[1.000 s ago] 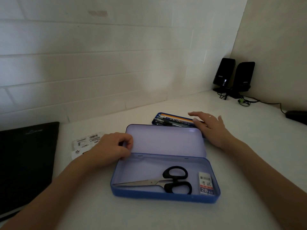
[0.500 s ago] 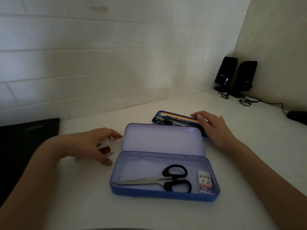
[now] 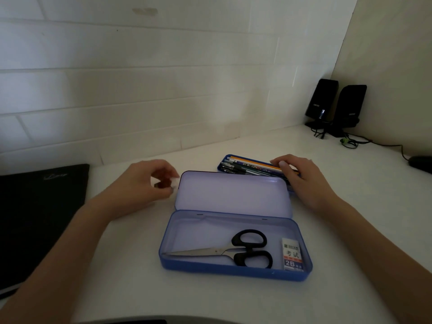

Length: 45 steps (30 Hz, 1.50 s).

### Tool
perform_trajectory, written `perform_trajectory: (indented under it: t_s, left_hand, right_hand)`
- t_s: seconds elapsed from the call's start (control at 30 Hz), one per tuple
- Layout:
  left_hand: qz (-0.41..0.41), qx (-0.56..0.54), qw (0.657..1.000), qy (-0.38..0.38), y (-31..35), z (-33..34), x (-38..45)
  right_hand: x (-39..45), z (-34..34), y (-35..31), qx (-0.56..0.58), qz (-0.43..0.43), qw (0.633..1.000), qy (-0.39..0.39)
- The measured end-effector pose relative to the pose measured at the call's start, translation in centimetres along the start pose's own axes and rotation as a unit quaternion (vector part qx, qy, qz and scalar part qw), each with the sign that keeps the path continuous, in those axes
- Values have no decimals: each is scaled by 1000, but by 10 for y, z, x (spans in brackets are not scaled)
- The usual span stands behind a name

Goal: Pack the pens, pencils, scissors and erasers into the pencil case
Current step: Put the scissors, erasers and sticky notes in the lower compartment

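A blue pencil case [image 3: 224, 273] lies open in front of me, its lid [image 3: 233, 195] tilted back. Inside it are black-handled scissors [image 3: 251, 250] and a white 2B eraser [image 3: 292, 257] at the right end. Behind the lid a blue tray [image 3: 225, 157] holds several pens and pencils [image 3: 247, 167]. My right hand [image 3: 304, 181] rests on the tray's right end, fingertips on the pens and pencils. My left hand [image 3: 142, 185] hovers left of the lid, fingers pinched on a small white eraser [image 3: 174, 182], blurred by motion.
A black folder [image 3: 39, 213] lies at the left on the white desk [image 3: 131, 288]. Two black speakers [image 3: 336, 106] with cables stand in the back right corner, and a dark mouse [image 3: 420, 163] sits at the right edge. A tiled wall rises behind the desk.
My left hand left the lid, picked a small white eraser from the desk at the left, and has carried it up toward the case. My right hand stayed on the tray of pens.
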State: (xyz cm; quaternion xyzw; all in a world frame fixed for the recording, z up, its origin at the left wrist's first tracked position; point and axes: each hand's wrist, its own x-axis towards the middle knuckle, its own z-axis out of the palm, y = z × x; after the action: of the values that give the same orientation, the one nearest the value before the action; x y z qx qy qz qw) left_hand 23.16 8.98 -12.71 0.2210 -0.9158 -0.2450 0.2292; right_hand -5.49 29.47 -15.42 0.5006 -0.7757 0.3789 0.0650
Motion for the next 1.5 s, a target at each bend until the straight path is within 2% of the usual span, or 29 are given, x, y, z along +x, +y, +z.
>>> perform_trajectory:
  t_s: [0.13,0.23,0.33,0.43,0.6,0.67,0.77,0.87,0.93,1.1,1.2,1.27,1.37,1.5]
  left_hand:
    - [-2,-103,993,64,11,-1,1]
    - [-24,-229,970,76,25,5,1]
    - [-22,-242,969,38,38,18,1]
    - [-14,-235,971,34,57,29,2]
    - [6,-283,959,22,93,52,13]
    - [15,-287,958,10,103,66,17]
    - [42,-287,956,-46,108,83,19]
    - [60,-266,953,-129,106,92,16]
    - [74,-247,954,-152,105,94,14]
    - [105,-235,959,-122,107,89,13]
    - [164,-207,964,-41,114,86,6]
    - [198,-182,962,-49,117,85,1]
    - [234,-73,963,-115,115,91,1]
    - [324,72,938,-99,119,100,3]
  right_hand:
    - [-3,-5,-21,40,-23,998,40]
    - [-5,-4,-42,94,-40,995,22]
    - [-13,-1,-63,172,-51,983,-46]
    - [-18,-1,-75,175,-80,973,-130]
    - [-18,-12,-78,225,-36,942,-248]
    - [-17,-20,-71,220,-23,936,-274]
    - [-14,-35,-62,144,-12,937,-317]
    - [-12,-48,-58,72,1,923,-378]
    - [-12,-52,-58,47,5,913,-405]
    - [-10,-54,-55,55,-1,930,-363]
    - [-9,-55,-51,48,8,929,-368]
    - [-9,-56,-51,56,14,930,-363]
    - [-8,-57,-50,64,19,939,-337]
    - [-10,-54,-52,61,15,940,-334]
